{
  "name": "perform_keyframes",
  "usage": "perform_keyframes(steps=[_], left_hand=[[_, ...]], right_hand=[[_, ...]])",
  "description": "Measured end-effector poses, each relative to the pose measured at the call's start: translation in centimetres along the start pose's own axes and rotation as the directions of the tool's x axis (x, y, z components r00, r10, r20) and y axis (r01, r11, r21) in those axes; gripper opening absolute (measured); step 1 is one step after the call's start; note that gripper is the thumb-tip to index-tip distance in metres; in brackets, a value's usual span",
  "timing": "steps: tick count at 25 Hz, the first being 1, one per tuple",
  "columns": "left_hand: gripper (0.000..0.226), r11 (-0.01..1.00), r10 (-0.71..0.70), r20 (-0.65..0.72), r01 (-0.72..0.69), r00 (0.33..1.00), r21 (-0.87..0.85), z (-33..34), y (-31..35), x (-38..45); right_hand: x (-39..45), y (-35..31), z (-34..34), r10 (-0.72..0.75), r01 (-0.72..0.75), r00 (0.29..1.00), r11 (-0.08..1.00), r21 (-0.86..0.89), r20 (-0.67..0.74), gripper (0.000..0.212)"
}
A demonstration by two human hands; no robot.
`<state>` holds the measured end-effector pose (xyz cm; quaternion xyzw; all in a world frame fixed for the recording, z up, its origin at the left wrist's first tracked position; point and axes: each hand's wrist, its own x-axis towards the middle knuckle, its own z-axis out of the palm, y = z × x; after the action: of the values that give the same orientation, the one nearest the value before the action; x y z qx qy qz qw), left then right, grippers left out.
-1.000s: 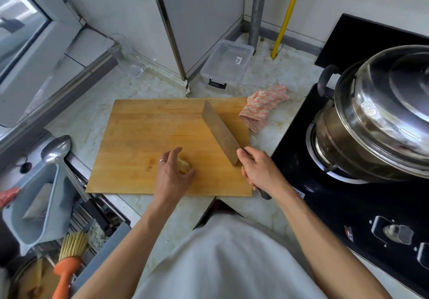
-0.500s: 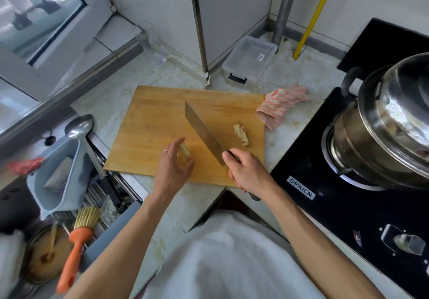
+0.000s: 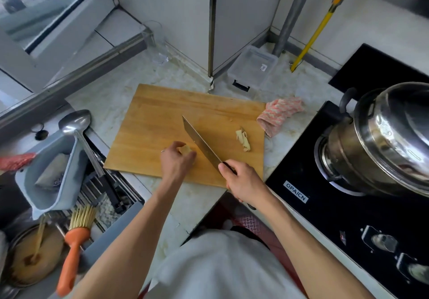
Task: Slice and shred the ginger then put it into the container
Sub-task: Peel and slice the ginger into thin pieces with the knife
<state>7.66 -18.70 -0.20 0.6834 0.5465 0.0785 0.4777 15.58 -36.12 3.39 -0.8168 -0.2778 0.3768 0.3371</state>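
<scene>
Two hands work the board (image 3: 162, 113): the left hand (image 3: 175, 165) pins the ginger (image 3: 185, 149), the right hand (image 3: 243, 181) grips the knife (image 3: 200, 144). Since a second ago, the blade has shifted left, baring cut slices (image 3: 243, 139); slicing continues. Beyond the board, the container (image 3: 251, 69) waits.

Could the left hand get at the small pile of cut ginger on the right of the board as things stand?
Probably not directly: the left hand holds the ginger piece, and the cleaver in the right hand lies slantwise between it and the cut ginger.
</scene>
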Motion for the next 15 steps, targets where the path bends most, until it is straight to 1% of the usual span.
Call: perform_keyframes(steps=[3,5,9,10,12,15], left_hand=[[0.033,0.994,-0.063,-0.038,0.059,0.997,-0.086,0.2,0.9,-0.3],[0.031,0.99,-0.07,-0.032,0.065,0.997,-0.129,0.4,1.2,-0.5],[0.031,0.953,0.013,0.092,0.015,0.996,-0.302,0.3,1.2,-0.4],[0.028,0.943,0.028,0.103,0.008,0.994,-0.334,0.2,1.2,-0.6],[0.024,0.915,0.062,0.107,-0.014,0.992,-0.404,-0.3,1.1,-1.2],[0.029,0.874,0.104,0.115,-0.036,0.988,-0.485,-0.7,1.3,-2.2]], right_hand=[[-0.3,-0.5,0.0,-0.029,0.029,1.0,1.0,0.0,0.004,0.041],[0.1,-0.8,-0.1,-0.05,0.05,0.999,0.999,0.007,0.005,0.041],[1.7,-0.5,-1.3,-0.074,0.073,0.997,0.993,0.095,0.017,0.043],[2.2,-0.3,-1.8,-0.089,0.085,0.996,0.989,0.117,0.024,0.04],[3.0,-0.2,-2.7,-0.131,0.128,0.991,0.983,0.133,0.009,0.029],[5.1,-0.7,-3.4,-0.178,0.181,0.983,0.974,0.135,-0.035,0.026]])
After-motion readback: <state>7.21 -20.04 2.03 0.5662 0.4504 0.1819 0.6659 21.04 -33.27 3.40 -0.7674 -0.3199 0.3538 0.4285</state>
